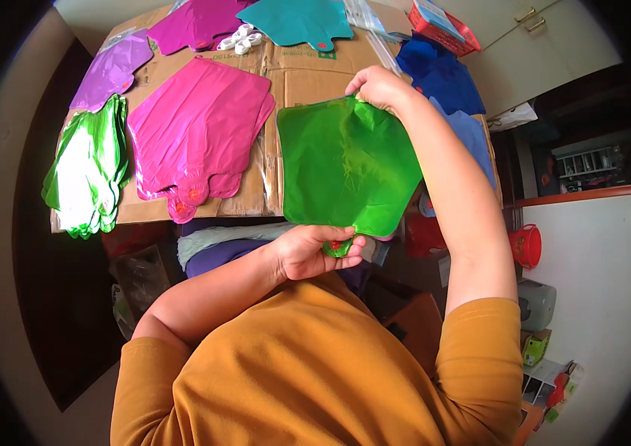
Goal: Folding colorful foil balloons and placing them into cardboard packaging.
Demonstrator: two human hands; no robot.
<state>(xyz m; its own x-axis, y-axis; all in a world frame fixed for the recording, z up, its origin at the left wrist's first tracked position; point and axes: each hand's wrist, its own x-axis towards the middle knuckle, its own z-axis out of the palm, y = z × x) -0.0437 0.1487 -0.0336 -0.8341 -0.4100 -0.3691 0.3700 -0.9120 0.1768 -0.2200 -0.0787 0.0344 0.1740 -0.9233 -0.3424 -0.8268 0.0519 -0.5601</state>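
Observation:
A flat green foil pouch (pixel 349 167), roughly five-sided, is stretched between my two hands over the table's front edge. Pinching its lower edge, my left hand (pixel 315 251) is closed by a rounded tab with a red spot. My right hand (pixel 379 88) grips the upper edge; some of its fingers are hidden behind the foil. Left of it lies a stack of pink foil pouches (pixel 200 130), their rounded tabs toward me. Beyond that, a crumpled shiny green foil stack (pixel 92 167) sits at the table's left edge.
Brown cardboard (pixel 301 78) covers the table. On it are purple pouches (pixel 111 70), magenta pouches (pixel 200 22), a teal pouch (pixel 301 21), dark blue pouches (pixel 438 74), a white looped bundle (pixel 240 39) and a red basket (pixel 445 28). A red bucket (pixel 527 245) stands at the right.

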